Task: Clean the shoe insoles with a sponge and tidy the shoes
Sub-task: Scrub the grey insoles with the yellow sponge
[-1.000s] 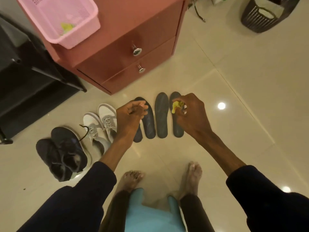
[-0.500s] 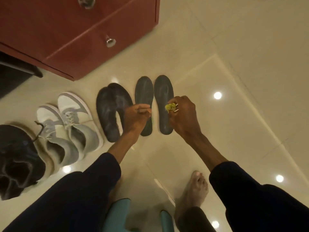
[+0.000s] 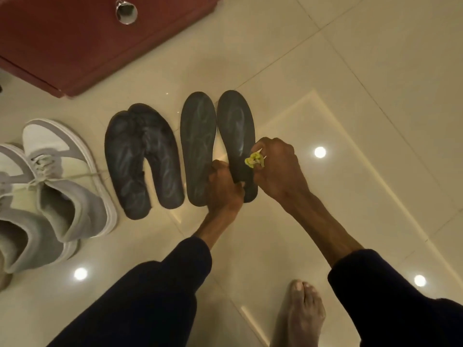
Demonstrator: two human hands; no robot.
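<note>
While left hand (image 3: 224,190) grips the rightmost dark grey flat insole (image 3: 235,121), right hand (image 3: 278,167) pinches a crumpled yellow-green sponge (image 3: 254,162). Sponge overlaps insole edge.

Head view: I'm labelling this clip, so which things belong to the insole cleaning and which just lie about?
In the job: sponge in the right hand; rightmost insole, gripped by the left hand; other three insoles; grey-white sneakers.
Lying about: red drawer cabinet.
</note>
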